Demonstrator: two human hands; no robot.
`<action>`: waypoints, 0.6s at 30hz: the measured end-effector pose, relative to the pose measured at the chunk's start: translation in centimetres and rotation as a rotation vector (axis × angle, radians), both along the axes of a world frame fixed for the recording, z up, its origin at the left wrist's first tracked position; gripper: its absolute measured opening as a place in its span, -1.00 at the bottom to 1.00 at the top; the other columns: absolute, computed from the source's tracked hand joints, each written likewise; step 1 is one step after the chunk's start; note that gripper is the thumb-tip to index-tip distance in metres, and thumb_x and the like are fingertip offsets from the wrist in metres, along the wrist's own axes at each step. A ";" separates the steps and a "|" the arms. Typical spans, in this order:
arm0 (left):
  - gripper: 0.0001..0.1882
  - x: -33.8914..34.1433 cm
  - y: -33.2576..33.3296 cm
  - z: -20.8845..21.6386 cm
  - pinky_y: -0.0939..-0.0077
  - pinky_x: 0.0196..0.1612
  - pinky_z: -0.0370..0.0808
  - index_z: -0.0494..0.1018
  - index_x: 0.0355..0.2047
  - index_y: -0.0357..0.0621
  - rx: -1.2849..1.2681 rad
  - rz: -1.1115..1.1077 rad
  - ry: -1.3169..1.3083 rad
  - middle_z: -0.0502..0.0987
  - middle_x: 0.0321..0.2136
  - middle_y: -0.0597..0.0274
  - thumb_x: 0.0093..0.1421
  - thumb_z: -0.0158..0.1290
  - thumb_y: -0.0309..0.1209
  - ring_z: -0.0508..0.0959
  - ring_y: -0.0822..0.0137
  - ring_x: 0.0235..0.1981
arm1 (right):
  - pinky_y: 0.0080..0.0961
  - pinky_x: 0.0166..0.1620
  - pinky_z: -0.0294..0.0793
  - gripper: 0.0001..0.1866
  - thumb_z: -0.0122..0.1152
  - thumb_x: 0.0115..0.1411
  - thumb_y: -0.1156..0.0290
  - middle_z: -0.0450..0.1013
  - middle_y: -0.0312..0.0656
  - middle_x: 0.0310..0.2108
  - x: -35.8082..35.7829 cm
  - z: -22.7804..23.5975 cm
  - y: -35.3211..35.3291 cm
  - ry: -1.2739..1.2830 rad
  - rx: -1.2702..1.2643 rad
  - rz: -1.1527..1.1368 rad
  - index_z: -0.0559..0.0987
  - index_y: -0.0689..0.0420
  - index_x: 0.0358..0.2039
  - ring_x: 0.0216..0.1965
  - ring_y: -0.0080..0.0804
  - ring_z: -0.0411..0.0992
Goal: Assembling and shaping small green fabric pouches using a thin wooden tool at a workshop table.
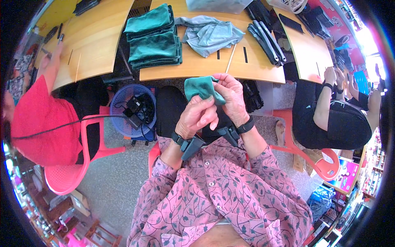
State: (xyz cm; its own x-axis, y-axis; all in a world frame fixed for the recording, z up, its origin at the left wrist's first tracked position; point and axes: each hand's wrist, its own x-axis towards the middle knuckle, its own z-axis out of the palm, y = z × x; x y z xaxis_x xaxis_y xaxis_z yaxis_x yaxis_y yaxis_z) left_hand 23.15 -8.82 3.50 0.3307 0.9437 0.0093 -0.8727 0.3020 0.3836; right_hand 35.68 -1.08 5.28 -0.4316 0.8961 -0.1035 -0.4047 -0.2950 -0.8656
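Observation:
A small green piece of velvety cloth [196, 87] is held up in front of my chest, just off the table's near edge. My left hand [196, 116] pinches its lower edge between thumb and forefinger, with the other fingers curled. My right hand [231, 95] grips its right side, the fingers wrapped round behind it and partly hidden. Beyond my hands, folded green velvety cloths [153, 39] lie stacked on the wooden table [197, 70]. Beside them is a crumpled grey-blue cloth [210, 35].
A thin pale stick [231, 57] and dark folded items with pale edges [267, 43] lie on the table. A translucent bin [218, 5] stands at the back. A blue basket [133, 110] holds black cables on my left. People sit left [45, 123] and right [345, 119].

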 end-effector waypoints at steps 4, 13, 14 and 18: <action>-0.61 0.2 0.7 0.9 0.38 -0.58 0.47 0.42 -0.32 -0.15 -0.101 0.202 0.203 0.26 -0.83 0.34 0.45 -0.24 -0.14 0.23 0.47 -0.85 | -0.62 -0.16 0.48 -0.69 0.17 0.28 0.46 0.54 -0.19 -0.25 -0.7 0.1 0.7 -0.283 0.160 -0.153 0.45 0.29 0.00 -0.25 -0.56 0.49; -0.68 0.6 1.5 -1.2 0.48 -0.28 0.51 0.47 -0.21 -0.11 -0.162 0.396 0.405 0.56 -0.45 0.34 0.41 -0.11 -0.13 0.49 0.51 -0.46 | -0.60 -0.44 0.48 -0.87 0.30 0.14 0.58 0.54 -0.21 -0.41 -0.6 0.7 -2.0 -0.606 0.561 -0.301 0.56 0.26 -0.29 -0.48 -0.54 0.52; -0.68 0.5 1.5 -1.8 0.48 -0.28 0.51 0.47 -0.21 -0.11 -0.162 0.395 0.405 0.56 -0.45 0.34 0.41 -0.11 -0.13 0.49 0.51 -0.46 | -0.58 -0.45 0.47 -0.89 0.31 0.11 0.60 0.52 -0.19 -0.44 -0.5 0.7 -2.1 -0.633 0.643 -0.338 0.56 0.25 -0.32 -0.49 -0.50 0.52; -0.74 0.3 1.9 -1.7 0.42 -0.18 0.52 0.48 -0.17 -0.11 -0.155 0.433 0.310 0.58 -0.26 0.30 0.40 -0.09 -0.21 0.55 0.45 -0.29 | -0.53 -0.46 0.45 -0.88 0.30 0.08 0.65 0.47 -0.15 -0.50 -0.5 0.6 -2.0 -0.653 0.914 -0.356 0.56 0.23 -0.35 -0.52 -0.38 0.50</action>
State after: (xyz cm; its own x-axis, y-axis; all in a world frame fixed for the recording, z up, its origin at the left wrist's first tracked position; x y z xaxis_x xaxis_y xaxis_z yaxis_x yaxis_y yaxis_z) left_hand 23.42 -6.87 1.80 -0.1228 0.9765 -0.1768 -0.7833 0.0140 0.6215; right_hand 35.14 -3.08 5.93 -0.2451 0.8112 0.5309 0.2595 0.5825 -0.7703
